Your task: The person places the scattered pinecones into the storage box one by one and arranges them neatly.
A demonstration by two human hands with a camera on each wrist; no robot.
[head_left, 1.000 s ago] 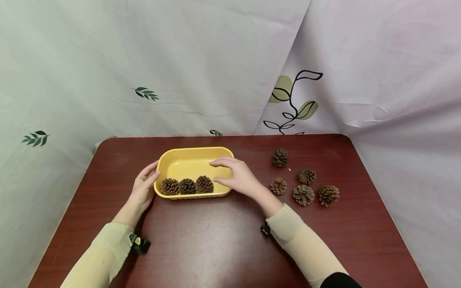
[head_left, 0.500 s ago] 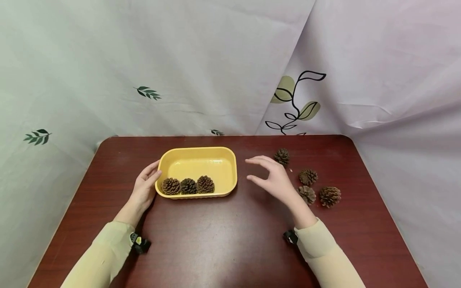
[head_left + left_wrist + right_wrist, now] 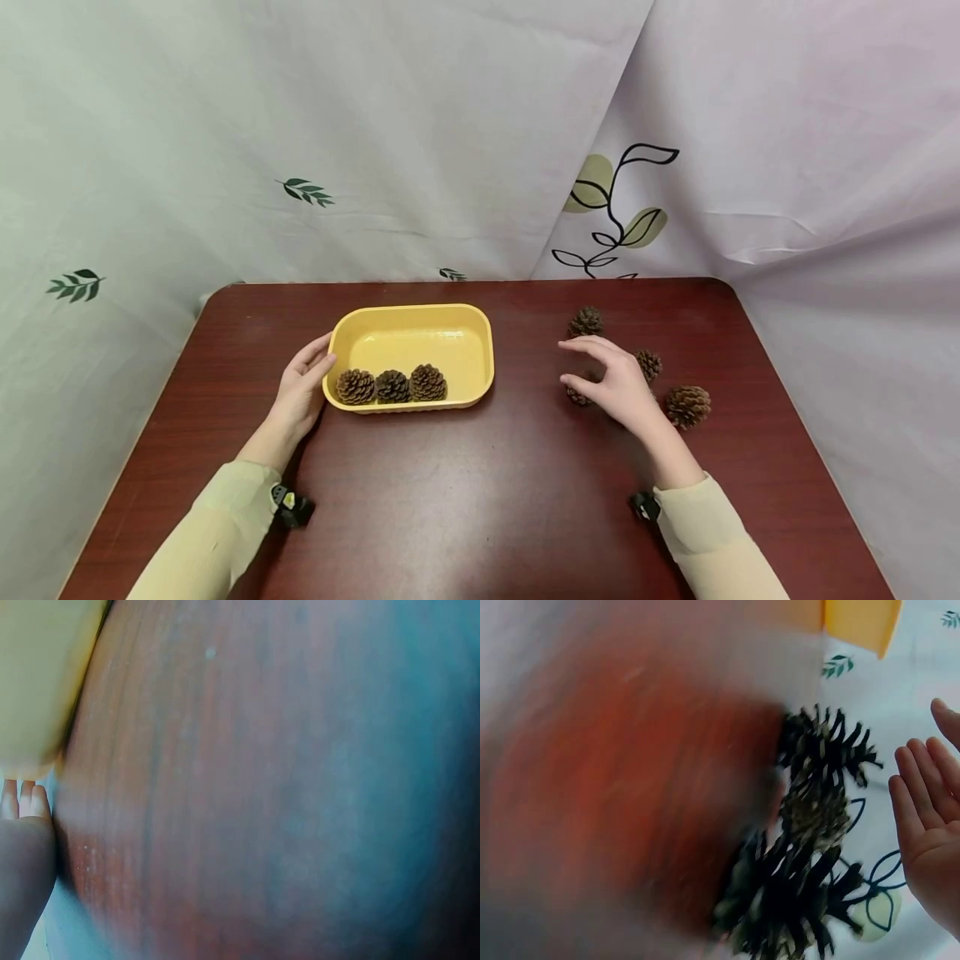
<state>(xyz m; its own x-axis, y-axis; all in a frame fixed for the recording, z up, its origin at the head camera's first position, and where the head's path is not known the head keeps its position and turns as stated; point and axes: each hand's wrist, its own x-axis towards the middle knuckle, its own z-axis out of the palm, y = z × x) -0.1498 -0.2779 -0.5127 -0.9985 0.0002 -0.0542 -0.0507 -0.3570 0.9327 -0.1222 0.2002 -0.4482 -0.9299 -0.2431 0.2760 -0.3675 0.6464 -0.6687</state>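
Observation:
My left hand (image 3: 300, 392) rests against the left end of the yellow tray (image 3: 480, 333), its thumb tip at the rim. Its straight fingers also show at the tray's end in the left wrist view. Three pine cones (image 3: 392, 387) sit in a row along the tray's near side. My right hand (image 3: 618, 383) hovers over loose pine cones, thumb and fingers spread with nothing between them. One pine cone (image 3: 577, 397) peeks out below the thumb, another pine cone (image 3: 586, 322) lies just beyond the fingers. The hand hides most of one more cone.
Farther right on the dark red table (image 3: 450, 492) lie a large brown pine cone (image 3: 687, 406) and a smaller pine cone (image 3: 649, 364), partly behind the hand. A pale cloth with leaf prints (image 3: 420, 133) hangs behind the table's back edge.
My right hand has moved right from over the tray to the loose cones, its fingers staying spread. The left hand and the cones have stayed put.

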